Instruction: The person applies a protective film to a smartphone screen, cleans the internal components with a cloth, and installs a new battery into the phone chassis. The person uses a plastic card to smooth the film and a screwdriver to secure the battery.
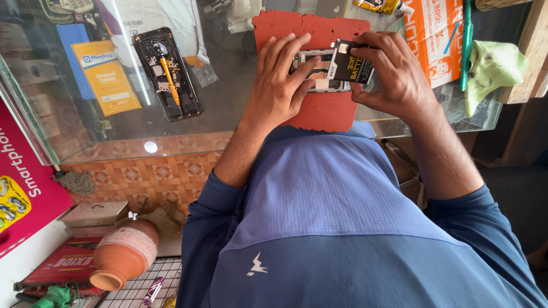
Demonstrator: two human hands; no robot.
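An opened phone body (319, 71) lies on a red mat (319, 108) on the glass counter. My left hand (279, 80) rests flat on the phone's left end, fingers spread over it. My right hand (394, 71) pinches a black phone battery (352, 67) and holds it tilted over the phone's right end. The lower edge of the phone is partly hidden by my fingers.
A second opened phone (166, 73) with an orange ribbon cable lies on the glass at the left. A green cloth (491, 68) and a green pen (466, 40) sit at the right. A clay pot (123, 254) stands on the floor below. The glass counter edge (131, 142) runs close to my body.
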